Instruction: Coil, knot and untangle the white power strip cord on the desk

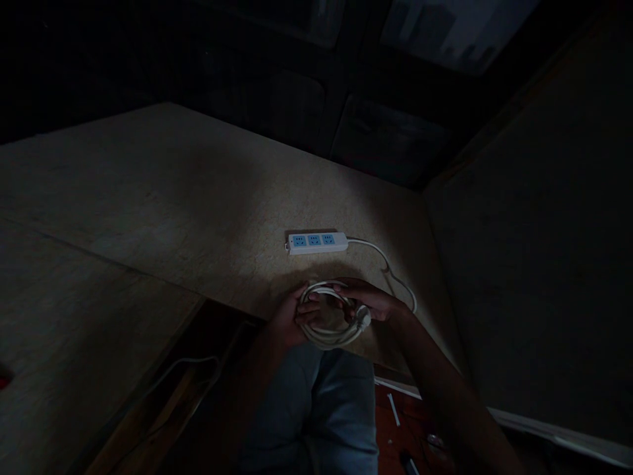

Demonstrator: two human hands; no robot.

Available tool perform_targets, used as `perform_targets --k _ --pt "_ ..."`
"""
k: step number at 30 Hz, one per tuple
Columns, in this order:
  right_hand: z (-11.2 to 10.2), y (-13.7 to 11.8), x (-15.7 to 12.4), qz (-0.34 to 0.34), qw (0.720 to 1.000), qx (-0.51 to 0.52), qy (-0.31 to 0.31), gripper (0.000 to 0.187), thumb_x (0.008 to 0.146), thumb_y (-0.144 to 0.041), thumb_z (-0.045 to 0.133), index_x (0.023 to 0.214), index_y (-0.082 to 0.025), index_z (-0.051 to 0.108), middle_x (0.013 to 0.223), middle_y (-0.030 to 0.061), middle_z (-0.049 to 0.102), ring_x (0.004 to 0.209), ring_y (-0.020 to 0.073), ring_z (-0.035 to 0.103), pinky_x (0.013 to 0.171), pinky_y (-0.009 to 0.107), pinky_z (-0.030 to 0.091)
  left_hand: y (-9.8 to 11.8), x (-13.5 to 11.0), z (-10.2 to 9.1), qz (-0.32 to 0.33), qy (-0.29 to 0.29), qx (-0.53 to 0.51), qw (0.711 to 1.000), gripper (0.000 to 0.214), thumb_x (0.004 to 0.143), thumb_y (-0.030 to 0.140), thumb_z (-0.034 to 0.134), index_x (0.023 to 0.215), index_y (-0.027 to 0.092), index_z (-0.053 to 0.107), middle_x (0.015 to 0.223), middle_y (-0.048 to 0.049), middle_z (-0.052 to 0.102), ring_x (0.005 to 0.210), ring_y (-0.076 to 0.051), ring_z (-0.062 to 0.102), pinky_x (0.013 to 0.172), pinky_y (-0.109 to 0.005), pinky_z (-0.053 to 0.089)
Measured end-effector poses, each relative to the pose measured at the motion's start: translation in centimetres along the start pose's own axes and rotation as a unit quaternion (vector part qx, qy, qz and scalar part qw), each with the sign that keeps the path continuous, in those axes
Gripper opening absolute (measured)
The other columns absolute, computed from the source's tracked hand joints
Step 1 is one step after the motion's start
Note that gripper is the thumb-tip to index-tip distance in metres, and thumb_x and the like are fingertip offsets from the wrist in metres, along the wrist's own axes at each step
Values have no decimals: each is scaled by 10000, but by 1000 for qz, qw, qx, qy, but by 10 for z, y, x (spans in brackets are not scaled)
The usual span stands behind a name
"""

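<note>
Cable coil (330,336), white, several loops, held at the near edge of the worktop (198,198), just above the person's grey trousers (326,402). Left hand (289,320) grips the coil's left side, fingers (309,309) curled through the loops. Right hand (370,300) is on the top right, fingers (341,288) wrapped over the strands and closed on them. White plug (363,318) sits on the coil's right side, just under the right hand. A thin loose wire (182,363) hangs below the worktop edge at lower left. From the coil, the white lead (390,267) runs out past the right wrist, curves up across the worktop and enters the right end of the power strip (316,242). Strip is white with three blue sockets, lying flat just beyond the hands, not touching them. Very dim lighting; the background past the worktop is too dark to make out.
</note>
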State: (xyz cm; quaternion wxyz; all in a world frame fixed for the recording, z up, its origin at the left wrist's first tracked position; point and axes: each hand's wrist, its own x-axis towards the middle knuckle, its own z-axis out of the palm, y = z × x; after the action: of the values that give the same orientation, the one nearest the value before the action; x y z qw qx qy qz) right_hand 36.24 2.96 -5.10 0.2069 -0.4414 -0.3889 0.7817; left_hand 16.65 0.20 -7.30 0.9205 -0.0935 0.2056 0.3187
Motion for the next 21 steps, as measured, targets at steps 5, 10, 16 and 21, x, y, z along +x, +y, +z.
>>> perform_targets --k 5,10,16,21 --pt "-5 -2 -5 0 1000 -29 0 517 670 -444 836 1084 -174 682 814 20 710 647 124 647 566 209 525 0 2 2 9 17 -46 999 451 1003 358 364 611 155 457 367 98 295 231 -20 242 311 -144 207" --pt "-19 -2 -12 -19 991 -121 -56 531 650 -550 814 977 -144 715 853 52 726 747 162 664 648 243 511 3 1 5 41 29 -41 998 472 979 333 376 533 182 372 387 62 347 243 -28 261 292 -147 213" --pt "-38 -11 -24 -5 961 -193 -196 524 634 -528 832 950 -130 703 881 48 706 853 175 653 807 307 505 17 -10 8 39 35 2 999 486 965 364 389 513 188 373 357 73 290 229 -45 213 274 -168 170" --pt "-41 -8 -33 32 946 -295 -129 404 757 -510 748 875 -131 677 743 14 657 660 120 625 635 238 491 29 -27 17 47 27 51 997 472 945 381 440 518 184 397 359 84 275 230 -47 203 281 -173 147"
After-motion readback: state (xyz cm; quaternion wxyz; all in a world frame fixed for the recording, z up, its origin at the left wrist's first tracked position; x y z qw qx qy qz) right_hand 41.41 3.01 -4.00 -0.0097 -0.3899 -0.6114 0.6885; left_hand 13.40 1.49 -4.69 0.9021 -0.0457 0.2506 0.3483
